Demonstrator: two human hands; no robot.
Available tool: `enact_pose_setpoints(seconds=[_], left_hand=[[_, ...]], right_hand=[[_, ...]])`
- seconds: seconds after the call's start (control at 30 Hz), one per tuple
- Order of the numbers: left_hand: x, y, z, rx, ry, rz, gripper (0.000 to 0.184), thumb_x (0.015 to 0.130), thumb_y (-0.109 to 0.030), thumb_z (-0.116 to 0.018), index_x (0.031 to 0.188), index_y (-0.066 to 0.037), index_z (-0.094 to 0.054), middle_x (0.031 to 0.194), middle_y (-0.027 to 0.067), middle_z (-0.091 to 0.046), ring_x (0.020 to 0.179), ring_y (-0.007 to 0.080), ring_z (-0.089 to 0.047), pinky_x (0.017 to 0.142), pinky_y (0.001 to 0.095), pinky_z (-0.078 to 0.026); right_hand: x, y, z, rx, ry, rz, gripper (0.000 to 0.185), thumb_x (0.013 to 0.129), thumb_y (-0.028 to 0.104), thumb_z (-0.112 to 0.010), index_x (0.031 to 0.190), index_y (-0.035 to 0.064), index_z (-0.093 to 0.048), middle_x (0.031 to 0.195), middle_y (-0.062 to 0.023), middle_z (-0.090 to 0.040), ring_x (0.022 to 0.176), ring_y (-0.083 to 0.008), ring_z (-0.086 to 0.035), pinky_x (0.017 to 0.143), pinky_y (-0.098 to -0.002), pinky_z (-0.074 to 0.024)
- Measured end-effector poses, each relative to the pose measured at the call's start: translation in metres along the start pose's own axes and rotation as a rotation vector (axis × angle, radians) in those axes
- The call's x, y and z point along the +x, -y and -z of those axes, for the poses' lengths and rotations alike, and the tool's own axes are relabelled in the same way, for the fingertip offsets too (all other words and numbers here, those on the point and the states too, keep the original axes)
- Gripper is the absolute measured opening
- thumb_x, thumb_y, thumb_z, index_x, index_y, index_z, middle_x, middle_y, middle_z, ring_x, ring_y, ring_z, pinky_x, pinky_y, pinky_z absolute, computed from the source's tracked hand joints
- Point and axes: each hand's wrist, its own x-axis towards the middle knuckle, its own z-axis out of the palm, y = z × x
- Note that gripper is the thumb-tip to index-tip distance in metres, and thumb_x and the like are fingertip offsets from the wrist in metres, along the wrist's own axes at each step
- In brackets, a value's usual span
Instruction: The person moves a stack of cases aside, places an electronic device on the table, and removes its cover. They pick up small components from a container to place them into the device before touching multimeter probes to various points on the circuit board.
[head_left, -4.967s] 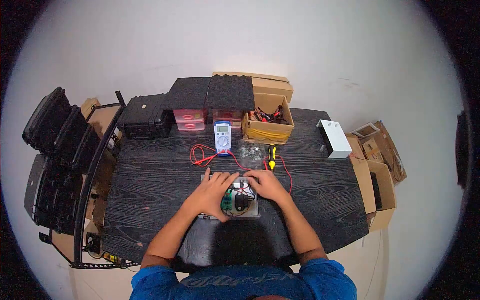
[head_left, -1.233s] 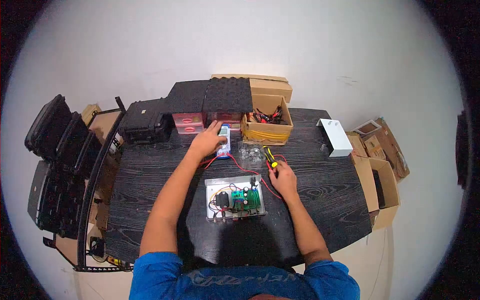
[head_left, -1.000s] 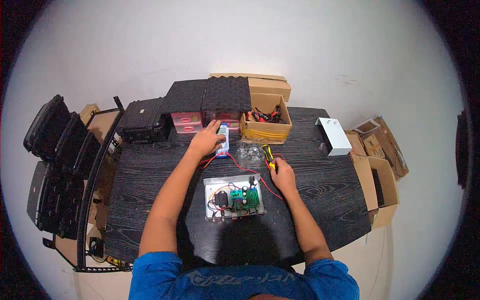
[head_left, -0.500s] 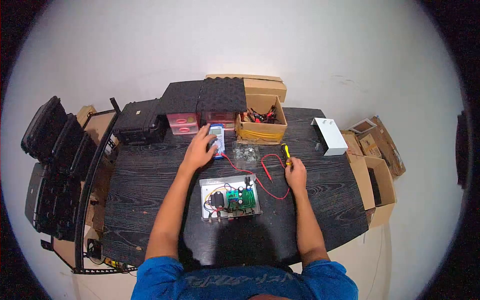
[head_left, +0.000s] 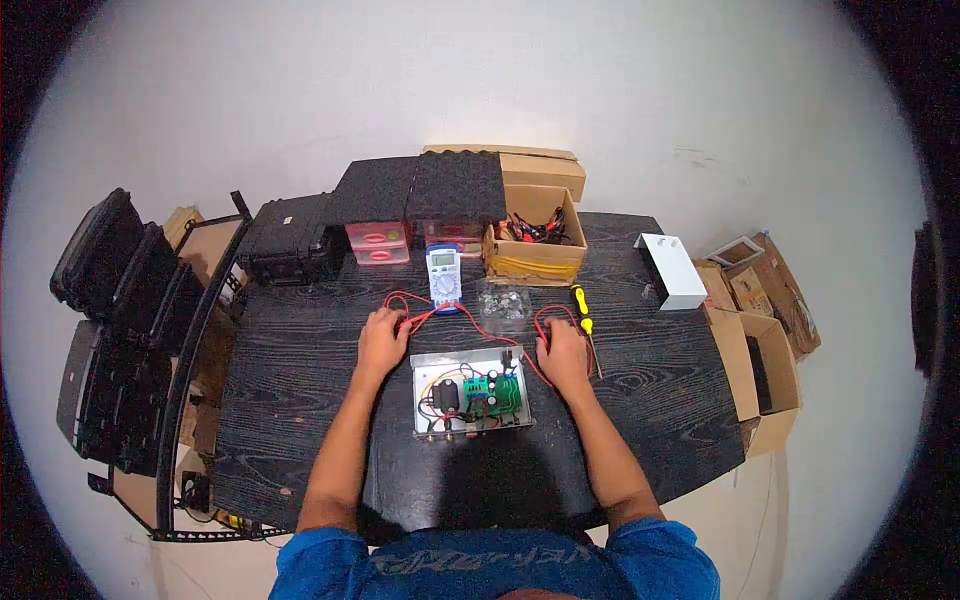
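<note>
The fingers of my left hand (head_left: 383, 342) are closed on a red test lead, left of the multimeter (head_left: 444, 278). My right hand (head_left: 565, 355) is closed on a red test probe (head_left: 541, 328), whose tip is hidden. An open metal case (head_left: 425, 372) with a green circuit board (head_left: 505, 394) and a black transformer (head_left: 446, 397) lies between my forearms. The multimeter lies face up beyond the case, with red leads running from its lower end. A yellow-black screwdriver (head_left: 581, 303) rests on the table just beyond my right hand.
A clear tray of small metal parts (head_left: 504, 308) sits right of the multimeter. Behind it stand a cardboard box of cables (head_left: 540, 262) and pink drawers (head_left: 380, 247). A white metal cover (head_left: 672, 272) lies right on the dark table (head_left: 300, 400); black cases (head_left: 105, 330) stand left.
My left hand has left the multimeter and moved nearer, onto a red lead. My right hand has let go of the screwdriver, moved left and taken a probe. More red lead shows left of the meter.
</note>
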Motion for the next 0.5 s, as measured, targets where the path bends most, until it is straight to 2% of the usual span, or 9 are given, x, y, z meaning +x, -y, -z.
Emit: enact_pose_setpoints(seconds=[0.2,0.3,0.33,0.37,0.43,0.47,0.5], left_hand=[[0.003,-0.006,0.000,0.136,0.064,0.015,0.024,0.091,-0.024,-0.076,0.106,-0.006,-0.076,0.103,0.0132,-0.066,0.101,0.0354,-0.065,0.086,0.0499,-0.055],[0.003,-0.004,-0.005,0.151,0.046,0.021,0.020,0.093,-0.024,-0.074,0.102,-0.006,-0.074,0.103,0.0126,-0.067,0.098,0.0353,-0.066,0.084,0.0501,-0.055],[0.001,-0.001,-0.007,0.135,0.013,0.012,0.019,0.094,-0.023,-0.073,0.101,-0.005,-0.073,0.102,0.0130,-0.067,0.096,0.0361,-0.066,0.083,0.0503,-0.055],[0.000,0.001,-0.009,0.120,-0.020,0.003,0.018,0.095,-0.022,-0.071,0.100,-0.005,-0.072,0.101,0.0134,-0.068,0.094,0.0369,-0.067,0.081,0.0505,-0.055],[0.001,0.006,-0.008,0.028,-0.091,0.050,0.017,0.100,-0.021,-0.066,0.099,-0.004,-0.068,0.098,0.0142,-0.070,0.086,0.0321,-0.069,0.076,0.0467,-0.055],[0.002,0.008,-0.008,-0.019,-0.125,0.072,0.018,0.103,-0.020,-0.064,0.099,-0.003,-0.066,0.097,0.0146,-0.071,0.083,0.0298,-0.070,0.073,0.0448,-0.055],[0.003,0.006,-0.003,-0.184,-0.101,0.136,0.018,0.105,-0.020,-0.060,0.100,-0.003,-0.063,0.096,0.0147,-0.072,0.081,0.0263,-0.070,0.071,0.0421,-0.055]], right_hand=[[-0.007,-0.007,-0.002,0.138,0.038,-0.071,0.024,0.096,0.008,-0.064,0.119,0.0044,-0.066,0.106,-0.0204,-0.067,0.101,-0.0404,-0.066,0.085,-0.0491,-0.0520],[-0.006,-0.015,-0.003,0.323,-0.073,-0.054,0.020,0.098,0.007,-0.061,0.117,0.0028,-0.067,0.106,-0.0221,-0.066,0.100,-0.0419,-0.066,0.083,-0.0483,-0.0528],[-0.003,-0.017,-0.002,0.398,-0.128,0.008,0.017,0.101,0.009,-0.059,0.114,0.0010,-0.066,0.105,-0.0207,-0.065,0.097,-0.0378,-0.066,0.084,-0.0454,-0.0530],[-0.001,-0.018,-0.002,0.466,-0.133,-0.034,0.016,0.102,0.011,-0.059,0.113,0.0010,-0.066,0.103,-0.0183,-0.065,0.095,-0.0336,-0.066,0.083,-0.0431,-0.0528],[0.001,-0.014,0.005,0.602,-0.140,-0.124,0.017,0.105,0.015,-0.059,0.112,0.0009,-0.065,0.098,-0.0135,-0.065,0.092,-0.0252,-0.066,0.083,-0.0384,-0.0525],[0.000,-0.017,0.008,0.767,0.012,-0.271,0.019,0.109,0.020,-0.056,0.114,0.0023,-0.062,0.094,-0.0060,-0.064,0.088,-0.0145,-0.062,0.082,-0.0317,-0.0511],[0.002,-0.013,0.011,0.851,-0.030,-0.242,0.019,0.110,0.020,-0.055,0.116,0.0030,-0.060,0.093,-0.0051,-0.064,0.086,-0.0132,-0.062,0.081,-0.0309,-0.0511]])
